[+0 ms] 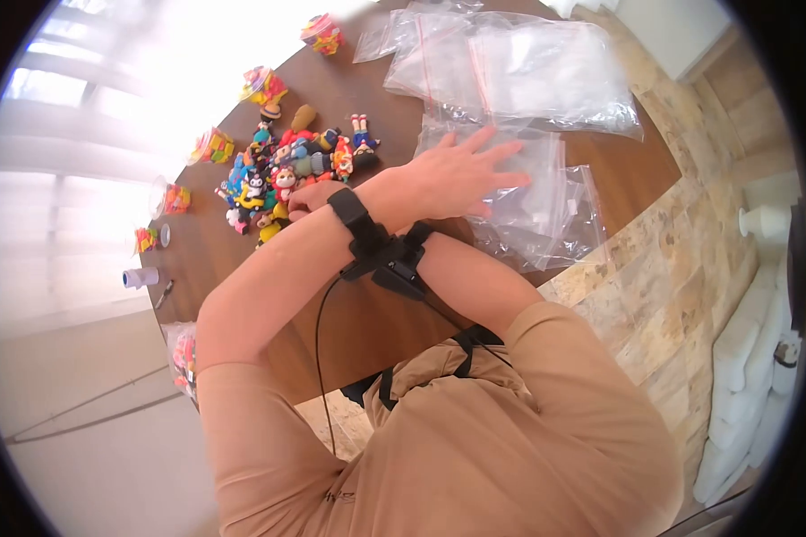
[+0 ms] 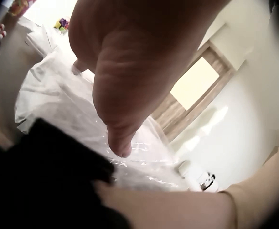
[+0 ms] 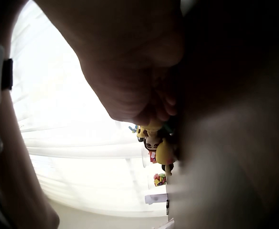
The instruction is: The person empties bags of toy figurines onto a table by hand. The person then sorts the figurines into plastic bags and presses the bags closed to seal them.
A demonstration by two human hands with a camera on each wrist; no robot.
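My forearms cross in the head view, the left above the right. The left hand (image 1: 470,174) reaches right, fingers spread wide, over clear zip bags (image 1: 542,157). In the left wrist view its fingers (image 2: 120,143) overlap the clear plastic (image 2: 58,90). My right hand (image 1: 312,197), partly hidden by the left forearm, is at the near edge of a pile of small toy figures (image 1: 284,179). In the right wrist view the right fingers (image 3: 161,107) look bent, right at a yellow figure (image 3: 164,151). I cannot tell whether they hold one.
Along the table's far left edge stand several clear cups of colourful pieces (image 1: 261,87). A white roll (image 1: 141,277) and a pen (image 1: 165,294) lie nearer, with a bag of pink items (image 1: 181,353) at the left edge. More clear bags (image 1: 546,72) cover the back right of the brown table (image 1: 367,304).
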